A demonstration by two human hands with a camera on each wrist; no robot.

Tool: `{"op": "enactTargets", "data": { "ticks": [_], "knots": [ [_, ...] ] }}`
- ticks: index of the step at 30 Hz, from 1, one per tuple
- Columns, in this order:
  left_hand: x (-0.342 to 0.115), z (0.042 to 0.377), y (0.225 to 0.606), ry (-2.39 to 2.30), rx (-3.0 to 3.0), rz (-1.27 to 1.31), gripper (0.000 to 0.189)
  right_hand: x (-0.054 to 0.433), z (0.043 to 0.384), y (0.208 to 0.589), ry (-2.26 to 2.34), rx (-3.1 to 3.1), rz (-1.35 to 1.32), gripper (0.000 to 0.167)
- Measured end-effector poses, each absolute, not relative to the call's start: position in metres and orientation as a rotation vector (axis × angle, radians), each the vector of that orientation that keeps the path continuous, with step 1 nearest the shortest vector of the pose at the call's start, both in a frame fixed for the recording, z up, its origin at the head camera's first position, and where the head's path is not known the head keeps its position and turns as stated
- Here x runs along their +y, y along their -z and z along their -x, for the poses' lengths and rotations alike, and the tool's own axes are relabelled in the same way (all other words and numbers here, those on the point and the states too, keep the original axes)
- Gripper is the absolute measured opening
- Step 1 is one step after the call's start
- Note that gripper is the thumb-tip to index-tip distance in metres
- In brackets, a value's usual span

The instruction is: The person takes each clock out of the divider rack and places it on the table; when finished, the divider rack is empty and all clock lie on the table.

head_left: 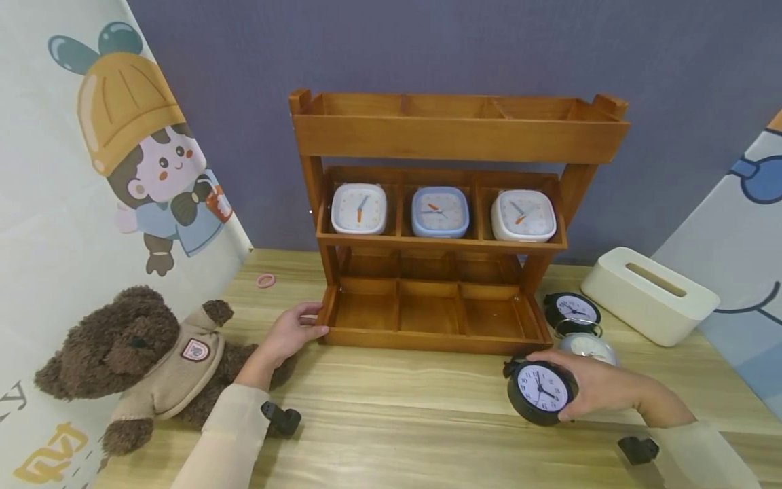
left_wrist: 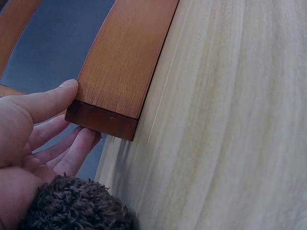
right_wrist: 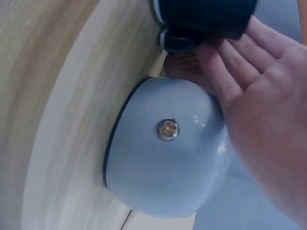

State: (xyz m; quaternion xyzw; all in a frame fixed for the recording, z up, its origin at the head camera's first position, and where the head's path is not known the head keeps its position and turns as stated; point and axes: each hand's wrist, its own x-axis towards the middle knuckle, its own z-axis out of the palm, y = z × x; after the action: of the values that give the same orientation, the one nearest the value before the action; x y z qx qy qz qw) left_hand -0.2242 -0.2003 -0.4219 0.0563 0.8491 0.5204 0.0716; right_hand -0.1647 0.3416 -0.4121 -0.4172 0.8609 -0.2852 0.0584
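Observation:
My right hand (head_left: 601, 384) grips a round black alarm clock (head_left: 540, 392) by its right side, in front of the shelf's right corner. Its white dial faces up toward the head camera. Just behind that hand is a pale rounded clock (head_left: 589, 348); in the right wrist view its smooth pale body (right_wrist: 168, 167) sits beside the fingers. My left hand (head_left: 293, 333) holds the lower left corner of a wooden tiered shelf (head_left: 458, 139). In the left wrist view, the thumb (left_wrist: 60, 98) touches one edge of the corner, with fingers on the other side.
Three square clocks, white (head_left: 359, 209), blue (head_left: 440, 212) and white (head_left: 524, 215), fill the middle tier. Another black clock (head_left: 572, 310) stands right of the shelf, near a cream tissue box (head_left: 650, 295). A teddy bear (head_left: 165, 360) lies left, a pink ring (head_left: 265, 280) behind it.

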Motion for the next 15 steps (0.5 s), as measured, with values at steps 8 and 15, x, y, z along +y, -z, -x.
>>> {"op": "enactTargets", "data": {
  "ticks": [8,15],
  "knots": [
    [-0.2,0.225,0.422,-1.571,2.55,-0.175,0.055,0.343,0.164,0.409,0.837,2.587,1.227,0.089],
    [-0.201,0.224,0.423,-1.573,2.553,-0.165,0.055,0.326,0.173,0.357,0.765,2.739,1.192,0.069]
  ]
}}
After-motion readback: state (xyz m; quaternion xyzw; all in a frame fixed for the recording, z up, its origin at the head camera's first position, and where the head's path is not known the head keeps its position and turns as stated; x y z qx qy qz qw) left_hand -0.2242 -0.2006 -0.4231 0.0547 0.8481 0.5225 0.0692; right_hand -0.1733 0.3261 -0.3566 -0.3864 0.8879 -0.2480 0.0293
